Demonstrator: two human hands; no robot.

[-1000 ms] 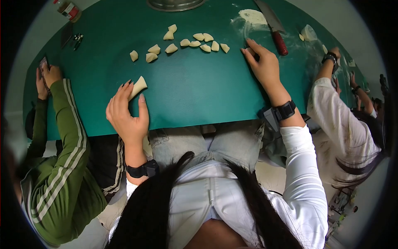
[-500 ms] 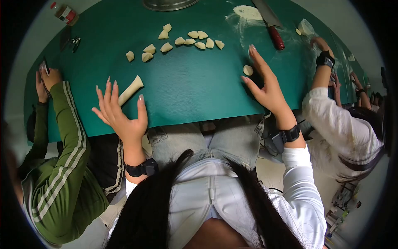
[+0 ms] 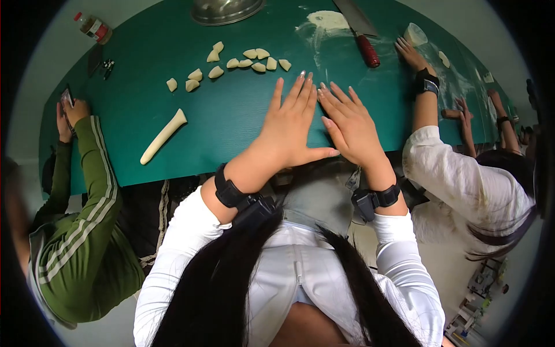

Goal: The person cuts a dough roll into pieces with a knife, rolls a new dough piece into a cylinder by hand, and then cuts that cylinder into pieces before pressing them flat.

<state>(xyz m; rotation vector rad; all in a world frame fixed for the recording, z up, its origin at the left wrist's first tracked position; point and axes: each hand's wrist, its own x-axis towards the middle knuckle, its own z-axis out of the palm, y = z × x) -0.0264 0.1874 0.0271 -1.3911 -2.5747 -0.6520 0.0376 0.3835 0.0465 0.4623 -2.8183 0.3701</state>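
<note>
My left hand point(image 3: 290, 124) lies palm down over the green table point(image 3: 231, 127), fingers stretched forward and thumb out to the right. Beside it, fingertips nearly touching it, is my right hand point(image 3: 351, 124), also flat with fingers extended. No object shows in either hand; what is under the palms is hidden. To the left of my left hand rests a pale dough roll point(image 3: 164, 136), thicker at its far end. Several cut dough pieces point(image 3: 245, 63) lie scattered in a loose row beyond my hands.
A cleaver with a red handle point(image 3: 367, 51) lies beside a flour patch point(image 3: 328, 21). A metal bowl point(image 3: 226, 16) and a jar point(image 3: 95, 28) stand at the far side. At right, a co-worker's hand point(image 3: 411, 55) reaches near a clear cup point(image 3: 414, 34); at left, another person holds a phone point(image 3: 67, 96).
My left hand has moved right, away from the dough roll, to lie beside my right hand. The small round dough piece near my right hand is no longer visible.
</note>
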